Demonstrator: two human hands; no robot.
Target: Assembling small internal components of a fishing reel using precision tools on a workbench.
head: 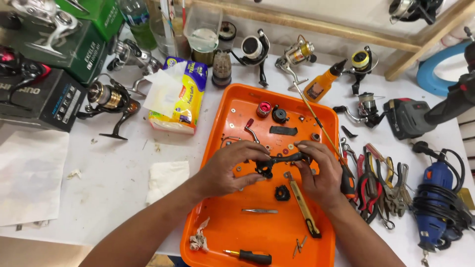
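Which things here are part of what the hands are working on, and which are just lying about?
In hand:
left hand and right hand hold a black reel part
orange tray under them, with small loose parts

Lying about:
fishing reels
tissue pack
pliers
blue rotary tool
orange bottle

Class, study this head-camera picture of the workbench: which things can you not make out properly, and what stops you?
- Black reel part, head view: left hand and right hand cover its ends; its full shape is hidden.
- Small screws and washers in the orange plastic tray: too small to tell apart.
- Blue rotary power tool: its coiled black cord hides much of the body.
- Blue ring: cut off by the right edge.
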